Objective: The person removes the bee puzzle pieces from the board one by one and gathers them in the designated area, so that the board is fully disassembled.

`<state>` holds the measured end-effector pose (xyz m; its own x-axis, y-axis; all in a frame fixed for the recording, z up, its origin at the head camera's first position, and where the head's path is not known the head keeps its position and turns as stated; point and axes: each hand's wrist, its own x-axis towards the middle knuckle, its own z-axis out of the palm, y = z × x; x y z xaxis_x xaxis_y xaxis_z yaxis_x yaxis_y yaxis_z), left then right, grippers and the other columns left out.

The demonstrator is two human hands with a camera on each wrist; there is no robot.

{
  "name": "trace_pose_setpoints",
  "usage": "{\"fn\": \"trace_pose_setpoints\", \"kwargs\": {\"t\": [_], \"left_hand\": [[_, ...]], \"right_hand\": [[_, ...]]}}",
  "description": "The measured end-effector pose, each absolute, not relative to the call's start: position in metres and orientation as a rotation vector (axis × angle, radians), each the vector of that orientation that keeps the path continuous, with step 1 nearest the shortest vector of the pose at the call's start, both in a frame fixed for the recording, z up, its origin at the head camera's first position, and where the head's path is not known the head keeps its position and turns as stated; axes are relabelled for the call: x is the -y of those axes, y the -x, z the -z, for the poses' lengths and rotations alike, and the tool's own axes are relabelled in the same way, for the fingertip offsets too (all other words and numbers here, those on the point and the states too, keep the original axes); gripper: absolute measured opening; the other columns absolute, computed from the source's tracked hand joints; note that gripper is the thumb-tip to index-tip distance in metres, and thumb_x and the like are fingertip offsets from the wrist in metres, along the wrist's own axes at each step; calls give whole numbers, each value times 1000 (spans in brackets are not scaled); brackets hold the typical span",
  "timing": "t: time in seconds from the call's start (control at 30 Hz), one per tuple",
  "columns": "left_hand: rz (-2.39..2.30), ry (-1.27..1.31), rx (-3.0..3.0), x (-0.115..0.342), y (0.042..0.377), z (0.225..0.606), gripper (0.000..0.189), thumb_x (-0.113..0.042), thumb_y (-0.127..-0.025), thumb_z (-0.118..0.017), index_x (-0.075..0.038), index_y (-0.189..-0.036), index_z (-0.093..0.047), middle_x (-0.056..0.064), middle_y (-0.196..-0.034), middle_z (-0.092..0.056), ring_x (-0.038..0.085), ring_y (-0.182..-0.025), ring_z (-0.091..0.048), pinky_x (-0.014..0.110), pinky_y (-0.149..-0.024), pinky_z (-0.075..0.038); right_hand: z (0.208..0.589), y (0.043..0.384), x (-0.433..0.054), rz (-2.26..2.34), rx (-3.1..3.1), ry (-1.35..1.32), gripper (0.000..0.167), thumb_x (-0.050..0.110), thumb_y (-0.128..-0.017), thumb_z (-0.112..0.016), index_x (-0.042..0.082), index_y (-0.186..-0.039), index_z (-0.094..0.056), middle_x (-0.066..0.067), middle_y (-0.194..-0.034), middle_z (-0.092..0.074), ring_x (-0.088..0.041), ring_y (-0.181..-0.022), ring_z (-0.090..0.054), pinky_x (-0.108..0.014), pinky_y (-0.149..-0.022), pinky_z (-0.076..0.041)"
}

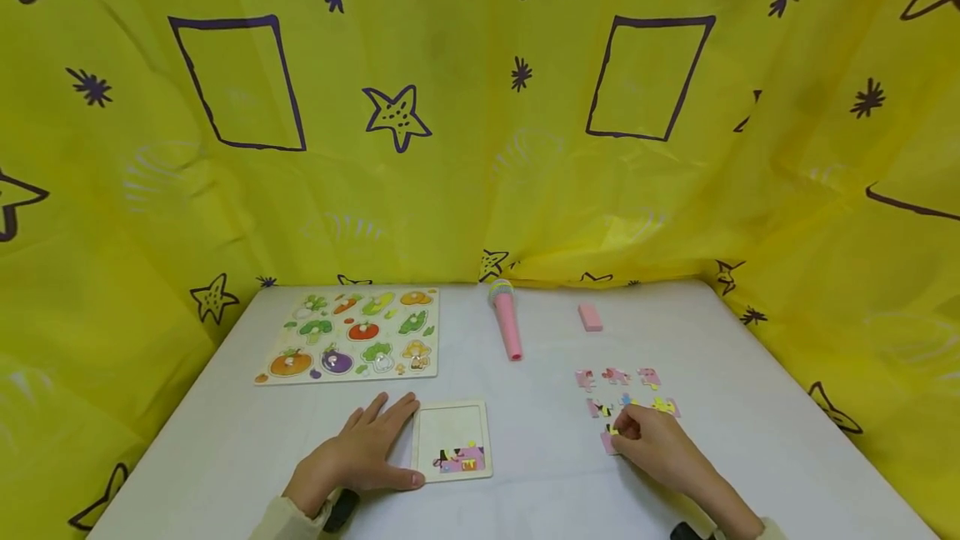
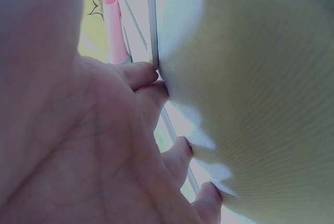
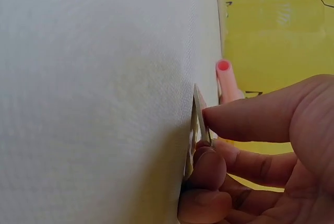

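A small wooden puzzle tray (image 1: 450, 427) lies in front of me, with joined pink jigsaw pieces (image 1: 471, 465) in its lower right part. My left hand (image 1: 363, 448) rests beside it with fingers spread, thumb at the tray's lower left corner and fingertips by its upper left. On the right, my right hand (image 1: 660, 448) pinches a pink jigsaw piece (image 1: 610, 442) between thumb and fingers. The right wrist view shows that thin piece (image 3: 200, 114) tilted up off the table. Several loose jigsaw pieces (image 1: 617, 376) lie in rows just beyond this hand, some partly hidden by it.
A vegetable peg puzzle board (image 1: 397, 367) lies at the back left. A pink toy microphone (image 1: 507, 327) lies at the back middle, and a pink block (image 1: 590, 317) to its right. Yellow patterned cloth (image 1: 450, 190) hangs behind and along both sides of the white table (image 1: 540, 440).
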<state>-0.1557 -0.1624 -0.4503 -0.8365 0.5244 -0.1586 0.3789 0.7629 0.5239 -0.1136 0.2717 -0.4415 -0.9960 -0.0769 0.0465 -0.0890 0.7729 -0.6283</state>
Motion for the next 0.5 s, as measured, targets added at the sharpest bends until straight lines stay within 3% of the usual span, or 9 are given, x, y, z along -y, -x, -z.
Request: {"fn": "trace_pose_setpoints", "kwargs": {"t": [0.23, 0.5], "left_hand": [[-689, -653, -2656, 157, 149, 435, 104, -51, -85, -88, -2, -163, -40, 16, -172, -33, 52, -159, -15, 73, -124, -11], [-662, -648, -2676, 156, 149, 436, 103, -49, -86, -89, -2, -163, -40, 15, -172, -34, 51, -159, -16, 73, -124, -12]], "right_hand": [[444, 113, -272, -1035, 2954, -148, 14, 5, -91, -81, 6, -94, -67, 3, -73, -53, -14, -67, -48, -26, -60, -40], [446, 114, -275, -1057, 2945, -221, 16, 3, -92, -80, 7, -94, -65, 4, -76, -54, -11, -69, -49, -26, -61, -42]]}}
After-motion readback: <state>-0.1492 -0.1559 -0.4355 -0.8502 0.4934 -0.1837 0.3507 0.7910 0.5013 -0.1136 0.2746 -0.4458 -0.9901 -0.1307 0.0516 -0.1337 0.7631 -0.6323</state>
